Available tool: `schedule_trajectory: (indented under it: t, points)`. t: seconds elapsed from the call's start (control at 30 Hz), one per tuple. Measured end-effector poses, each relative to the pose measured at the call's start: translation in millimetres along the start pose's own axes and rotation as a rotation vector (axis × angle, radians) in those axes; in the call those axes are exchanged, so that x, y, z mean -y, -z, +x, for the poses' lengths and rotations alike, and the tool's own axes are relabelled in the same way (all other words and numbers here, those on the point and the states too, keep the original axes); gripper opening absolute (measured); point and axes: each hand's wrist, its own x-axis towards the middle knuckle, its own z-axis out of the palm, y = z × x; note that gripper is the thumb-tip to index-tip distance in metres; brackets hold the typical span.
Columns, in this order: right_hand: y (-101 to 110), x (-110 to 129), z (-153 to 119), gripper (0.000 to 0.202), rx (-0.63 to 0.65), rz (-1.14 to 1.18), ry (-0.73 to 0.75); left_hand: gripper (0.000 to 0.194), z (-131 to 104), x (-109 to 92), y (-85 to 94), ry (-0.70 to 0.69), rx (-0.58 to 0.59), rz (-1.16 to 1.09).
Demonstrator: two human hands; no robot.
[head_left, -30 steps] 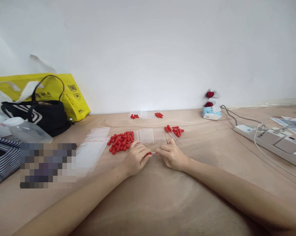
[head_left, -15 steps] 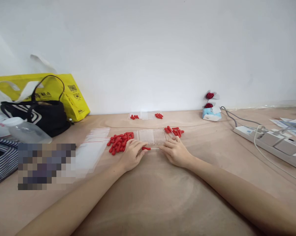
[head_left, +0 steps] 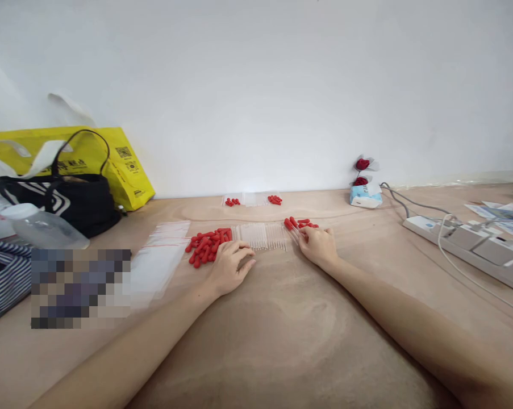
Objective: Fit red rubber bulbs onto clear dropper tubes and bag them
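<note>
My left hand (head_left: 231, 266) rests on the table with thumb and fingers apart and nothing between them. Right beside it lies a pile of red rubber dropper bulbs (head_left: 205, 247). Clear thin tubes (head_left: 256, 236) lie side by side in a row between my two hands. At the right end of that row, my right hand (head_left: 318, 243) pinches the clear stem of a red-bulbed dropper (head_left: 293, 223), its bulb pointing away from me. More red bulbs (head_left: 304, 222) show just behind the fingers; my hand hides part of them.
Flat clear zip bags (head_left: 158, 267) lie to the left, near a blurred patch. Small bags with red bulbs (head_left: 275, 200) sit by the wall. A yellow bag (head_left: 132, 170), black bag (head_left: 86, 204) and bottle (head_left: 47, 227) stand left; a tissue pack (head_left: 366, 196) and power strip (head_left: 464, 244) right.
My right hand has moved right and away from my left hand, carrying the dropper to the other red-bulbed ones. My left hand has let go of the red bulb and stayed in place.
</note>
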Motion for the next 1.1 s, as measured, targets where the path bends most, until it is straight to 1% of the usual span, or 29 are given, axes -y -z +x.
schedule_trajectory:
  t: [0.1, 0.27, 0.4, 0.47, 0.53, 0.63, 0.7, 0.8, 0.97, 1.1]
  points:
    - [-1, 4, 2, 0.021, 0.026, -0.029, -0.020, 0.011, 1, -1, 0.3, 0.001, 0.007, -0.005]
    - [-4, 8, 7, 0.025, 0.032, -0.047, -0.074, 0.011, 2, -1, -0.2, 0.003, 0.016, -0.011]
    - [-7, 12, 8, 0.026, 0.063, -0.035, -0.109, 0.011, 2, -1, -0.4, 0.001, 0.023, -0.008]
    - [-6, 10, 10, 0.028, 0.074, -0.019, -0.129, 0.010, 2, -1, 0.1, 0.003, 0.030, -0.009]
    - [-2, 3, 16, 0.030, 0.065, -0.001, -0.178, 0.010, 2, -1, 0.6, 0.006, 0.033, -0.013]
    - [3, -17, 26, 0.029, 0.031, 0.041, -0.253, 0.011, 2, -1, 0.9, 0.005, 0.040, -0.020]
    - [5, -32, 32, 0.029, 0.038, 0.054, -0.241, 0.011, 2, -1, 0.6, 0.003, 0.043, -0.023]
    - [2, -48, 34, 0.029, 0.071, 0.055, -0.187, 0.011, 2, -1, -0.2, 0.002, 0.052, -0.028]
    - [-9, -57, 35, 0.027, 0.066, 0.139, -0.126, 0.011, 2, -1, -0.1, 0.006, 0.052, -0.038]
    - [-10, -57, 37, 0.028, 0.039, 0.309, -0.159, 0.011, 2, -1, 0.2, 0.000, 0.038, -0.034]
